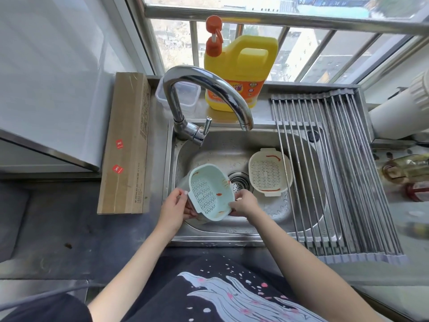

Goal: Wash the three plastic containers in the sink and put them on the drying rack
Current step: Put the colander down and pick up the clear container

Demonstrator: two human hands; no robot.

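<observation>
A pale green perforated plastic basket with red smears is tilted over the left of the steel sink. It seems to nest in a clear outer bowl seen behind its left rim. My left hand grips the left edge and my right hand grips the lower right rim. A cream perforated basket with red streaks lies on the sink floor at the right, partly under the roll-up drying rack. The faucet runs no water.
A yellow detergent jug with an orange pump and a clear lidded box stand on the sill behind the sink. A long cardboard box lies on the left counter. The drain strainer sits mid-sink. Bottles lie right of the rack.
</observation>
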